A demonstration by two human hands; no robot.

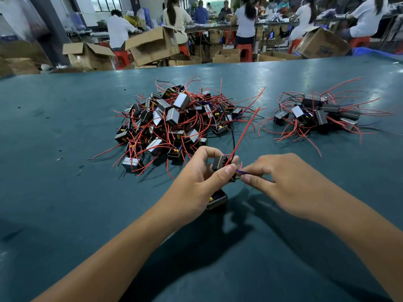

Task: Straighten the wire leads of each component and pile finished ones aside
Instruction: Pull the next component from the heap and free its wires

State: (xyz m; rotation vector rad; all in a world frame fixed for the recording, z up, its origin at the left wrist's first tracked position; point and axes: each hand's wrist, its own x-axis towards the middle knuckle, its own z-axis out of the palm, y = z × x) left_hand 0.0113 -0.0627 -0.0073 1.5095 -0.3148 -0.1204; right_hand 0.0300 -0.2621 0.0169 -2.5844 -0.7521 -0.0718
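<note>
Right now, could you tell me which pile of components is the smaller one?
The right pile, beyond the right hand, holds far fewer than the central pile.

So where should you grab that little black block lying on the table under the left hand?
Probably by the two flat side walls of the black block, fingers coming down from above. Its open end with the yellow and blue parts faces up and left, so avoid pinching there.
</note>
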